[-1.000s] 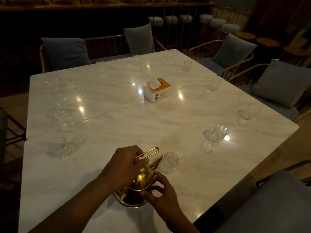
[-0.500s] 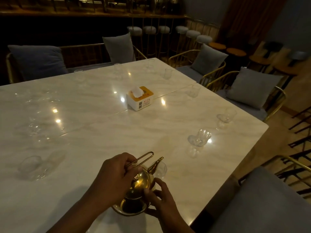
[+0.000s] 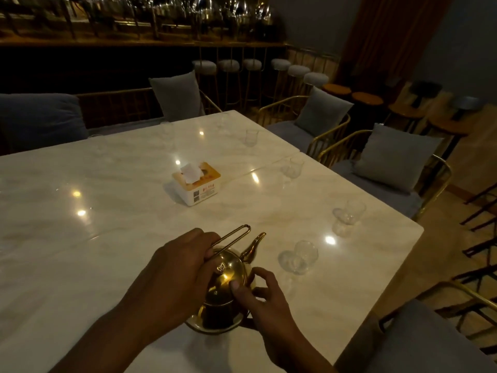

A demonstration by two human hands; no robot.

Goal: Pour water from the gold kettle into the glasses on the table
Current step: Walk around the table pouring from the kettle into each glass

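Note:
The gold kettle (image 3: 227, 281) is tilted, spout pointing up and to the right, just above the white marble table (image 3: 107, 238). My left hand (image 3: 180, 267) grips its wire handle from above. My right hand (image 3: 258, 300) supports the kettle's body and base from the right side. A clear glass (image 3: 302, 257) stands just right of the spout, apart from it. Further glasses line the right edge: one glass (image 3: 348, 215), another glass (image 3: 293, 168) and a far glass (image 3: 251, 135). The glass I was pouring into is hidden behind the kettle.
A white and orange tissue box (image 3: 196, 181) stands mid-table. Gold-framed chairs with grey cushions (image 3: 390, 160) line the right side and the far side. A grey seat (image 3: 430, 343) is at bottom right. Bar stools (image 3: 295, 71) stand behind.
The view has swung right and the kettle has tipped back, its spout now raised instead of dipping into the near glass. Both hands remain on the kettle.

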